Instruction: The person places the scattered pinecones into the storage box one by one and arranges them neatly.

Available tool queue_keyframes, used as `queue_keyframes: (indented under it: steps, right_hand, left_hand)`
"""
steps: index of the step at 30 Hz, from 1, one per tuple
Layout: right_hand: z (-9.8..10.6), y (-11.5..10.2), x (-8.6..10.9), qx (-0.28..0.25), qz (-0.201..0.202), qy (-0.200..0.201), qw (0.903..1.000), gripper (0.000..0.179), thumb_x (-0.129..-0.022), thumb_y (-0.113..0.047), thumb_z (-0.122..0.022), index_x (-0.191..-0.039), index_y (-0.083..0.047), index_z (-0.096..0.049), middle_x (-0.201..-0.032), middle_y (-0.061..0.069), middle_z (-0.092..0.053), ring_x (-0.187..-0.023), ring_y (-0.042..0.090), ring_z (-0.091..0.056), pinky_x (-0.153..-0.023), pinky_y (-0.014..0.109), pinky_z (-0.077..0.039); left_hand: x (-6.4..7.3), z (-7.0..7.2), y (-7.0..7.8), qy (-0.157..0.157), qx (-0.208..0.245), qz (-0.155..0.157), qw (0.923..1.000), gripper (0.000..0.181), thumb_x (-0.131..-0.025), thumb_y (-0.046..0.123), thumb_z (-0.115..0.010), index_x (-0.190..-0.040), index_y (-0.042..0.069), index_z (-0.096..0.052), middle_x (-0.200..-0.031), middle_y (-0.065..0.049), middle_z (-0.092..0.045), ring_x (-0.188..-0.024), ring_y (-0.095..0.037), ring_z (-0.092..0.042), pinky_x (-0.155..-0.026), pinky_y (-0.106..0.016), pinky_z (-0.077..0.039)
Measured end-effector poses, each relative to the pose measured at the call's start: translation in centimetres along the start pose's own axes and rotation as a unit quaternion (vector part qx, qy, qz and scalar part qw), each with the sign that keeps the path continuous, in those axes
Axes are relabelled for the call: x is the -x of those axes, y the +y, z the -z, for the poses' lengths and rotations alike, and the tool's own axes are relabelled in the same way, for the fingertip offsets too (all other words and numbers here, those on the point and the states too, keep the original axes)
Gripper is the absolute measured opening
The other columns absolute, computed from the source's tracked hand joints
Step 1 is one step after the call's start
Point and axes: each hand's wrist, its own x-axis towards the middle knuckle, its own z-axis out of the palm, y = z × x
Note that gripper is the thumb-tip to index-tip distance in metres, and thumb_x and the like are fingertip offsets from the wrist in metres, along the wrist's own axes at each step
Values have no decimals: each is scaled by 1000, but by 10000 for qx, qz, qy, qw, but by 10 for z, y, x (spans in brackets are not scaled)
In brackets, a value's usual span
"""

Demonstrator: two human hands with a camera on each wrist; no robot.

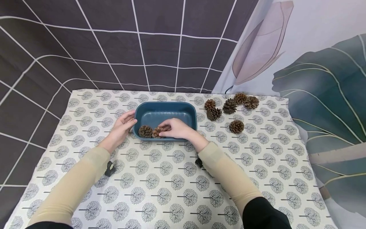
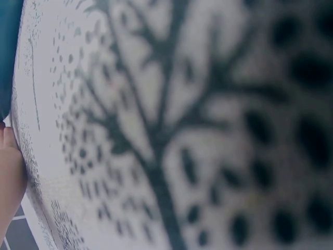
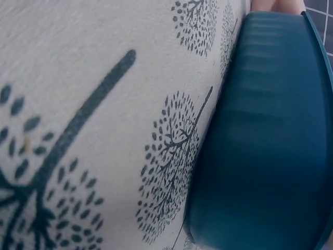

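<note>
A dark blue rectangular basin [image 1: 166, 106] stands on the patterned cloth. My left hand [image 1: 120, 127] rests against the basin's left end, thumb and fingertips right at the rim. Reaching over the near side, my right hand [image 1: 178, 128] pinches a brown pine cone [image 1: 157, 132] low inside the basin. Another pine cone [image 1: 145, 131] lies left of it, in the near left corner. The right wrist view shows the basin's outer wall [image 3: 260, 130] close up, with left-hand fingers [image 3: 278, 5] at its far end. The left wrist view is mostly blurred cloth, with the left hand [image 2: 9, 177] at its edge.
Right of the basin, several pine cones [image 1: 230, 106] lie grouped on the cloth [image 1: 177, 181], and a single pine cone [image 1: 236, 126] sits nearer. A dark gridded curtain [image 1: 160, 47] hangs behind the table. Small black devices [image 1: 110, 168] show under both wrists.
</note>
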Motion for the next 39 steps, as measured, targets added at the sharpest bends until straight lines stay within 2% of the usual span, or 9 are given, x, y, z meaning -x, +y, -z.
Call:
queue_keyframes:
  steps: [4, 9, 13, 19, 21, 25, 31, 39]
  right_hand:
    - [3, 0, 3, 1, 5, 50, 10000, 45, -99, -22, -76, -138, -2, -67, -137, 16, -72, -120, 28, -74, -105, 28, -62]
    - [11, 0, 11, 18, 111, 334, 9994, 46, -99, -21, -76, -138, 0, -66, -139, 16, -71, -125, 29, -71, -111, 31, -59]
    - [18, 1, 22, -21, 331, 696, 9970, 46, -98, -18, -77, -137, 2, -66, -139, 18, -70, -124, 30, -71, -113, 34, -58]
    - [29, 8, 42, -364, 573, 1404, 9878, 43, -94, -9, -79, -134, 3, -68, -132, 19, -73, -119, 32, -72, -114, 39, -57]
    - [33, 11, 49, -520, 565, 1642, 9834, 42, -93, -7, -79, -132, 3, -69, -129, 20, -74, -117, 33, -72, -113, 40, -58]
    - [40, 16, 63, -701, 444, 2026, 9757, 40, -93, -5, -79, -130, 3, -70, -126, 20, -75, -115, 34, -73, -109, 40, -61]
    - [54, 27, 85, -836, 281, 2409, 9665, 39, -92, -2, -79, -130, 3, -70, -129, 21, -73, -117, 36, -72, -108, 41, -61]
    - [76, 48, 114, -688, -15, 2888, 9549, 42, -92, -2, -79, -133, 1, -69, -131, 22, -72, -119, 37, -71, -112, 42, -59]
  left_hand:
    - [0, -1, 0, 3, -75, 33, 10000, 45, -106, -3, -51, -151, 5, -47, -126, 20, -60, -122, 3, -57, -109, -7, -48]
    - [1, -2, 1, -4, -72, 43, 10000, 48, -106, -3, -51, -153, 3, -44, -126, 20, -60, -122, 3, -57, -109, -7, -48]
    - [1, -2, 1, 5, -74, 29, 10000, 48, -106, -3, -51, -153, 2, -45, -125, 20, -61, -122, 3, -58, -109, -7, -48]
    - [1, -1, 1, 6, -89, 56, 9999, 40, -106, -2, -52, -144, 13, -54, -126, 21, -61, -123, 3, -57, -110, -8, -47]
    - [1, -1, 2, 8, -100, 68, 9999, 40, -106, -2, -52, -143, 14, -54, -126, 20, -60, -123, 3, -56, -112, -9, -47]
    - [2, -1, 2, 14, -147, 93, 9998, 44, -107, -1, -52, -149, 9, -49, -127, 20, -59, -124, 3, -56, -114, -10, -46]
    - [2, -1, 2, 7, -142, 100, 9998, 49, -107, -1, -52, -155, 3, -43, -128, 19, -59, -125, 2, -55, -114, -9, -46]
    - [1, -1, 0, 21, -65, 15, 10000, 42, -106, -3, -52, -146, 10, -51, -126, 20, -61, -123, 2, -57, -110, -8, -48]
